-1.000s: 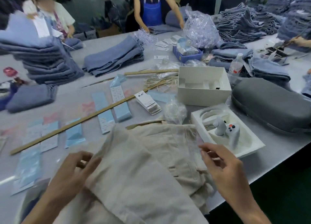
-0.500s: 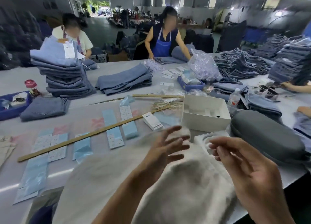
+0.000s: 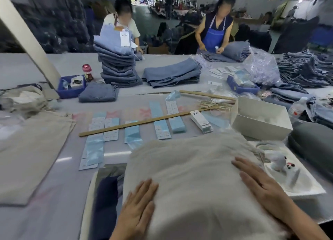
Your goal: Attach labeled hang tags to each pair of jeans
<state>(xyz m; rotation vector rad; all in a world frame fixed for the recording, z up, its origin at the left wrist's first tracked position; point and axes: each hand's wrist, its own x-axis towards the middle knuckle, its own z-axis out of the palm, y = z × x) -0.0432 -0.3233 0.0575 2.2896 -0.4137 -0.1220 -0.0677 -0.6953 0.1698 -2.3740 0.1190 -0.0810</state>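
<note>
Both hands lay flat and empty on the folded beige jeans at the worktop's near edge: left hand, right hand. Smoothing seemed underway; next, fetching a hang tag from mid-worktop

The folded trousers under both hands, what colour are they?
Pale beige, plain with no pattern. The folded trousers show best in the head view, the only one.
</note>
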